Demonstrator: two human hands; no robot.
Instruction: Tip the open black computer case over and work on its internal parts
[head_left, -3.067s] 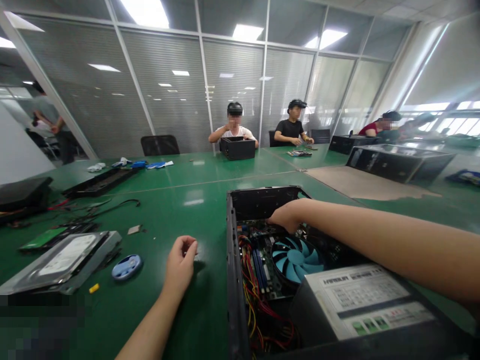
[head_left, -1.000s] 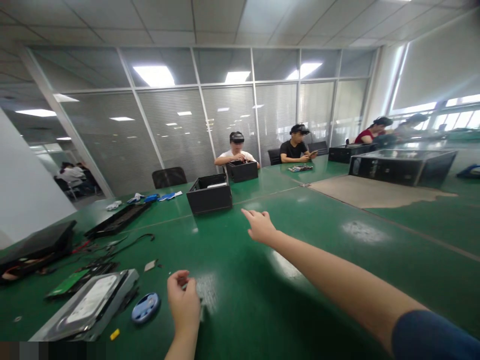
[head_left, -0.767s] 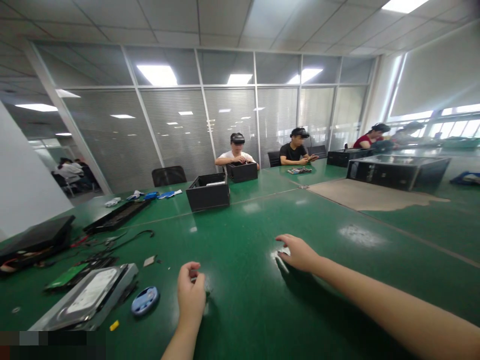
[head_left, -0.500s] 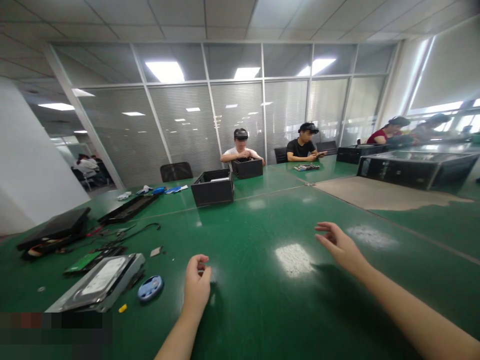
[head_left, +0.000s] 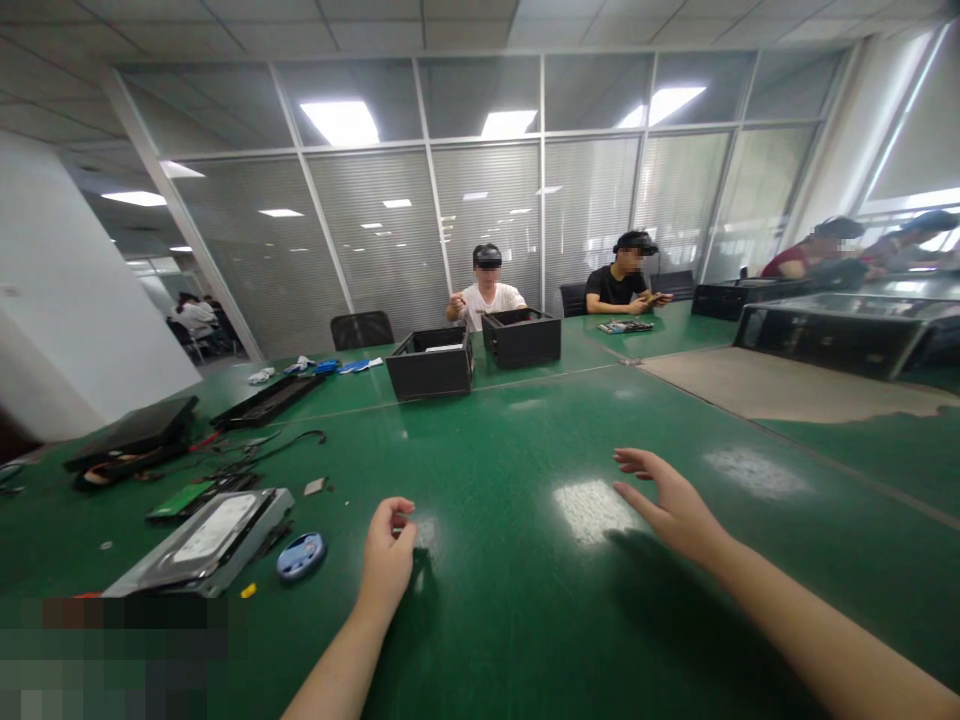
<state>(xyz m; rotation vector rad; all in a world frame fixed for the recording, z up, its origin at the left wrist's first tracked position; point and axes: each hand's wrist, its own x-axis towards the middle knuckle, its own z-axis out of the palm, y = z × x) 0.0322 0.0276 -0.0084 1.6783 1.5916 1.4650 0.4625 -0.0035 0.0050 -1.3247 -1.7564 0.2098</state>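
Note:
My left hand hovers over the green table, its fingers loosely curled and the thumb a little apart, with nothing visible in it. To its left lies a round blue case, which it does not touch. Further right, my right hand is held above the tabletop with fingers stretched out and thumb spread, holding nothing. Its shadow falls on the table below. Past the blue case sits a hard drive with a white label, near a small yellow piece.
At left lie a green circuit board, cables, a black tray and a black device. Two dark boxes stand ahead, a co-worker behind them. Brown board and a large black case are at right.
The co-worker's box has turned and shifted toward me and to the right; that person's one hand is now raised. My right hand has moved slightly left. The view has tilted a little.

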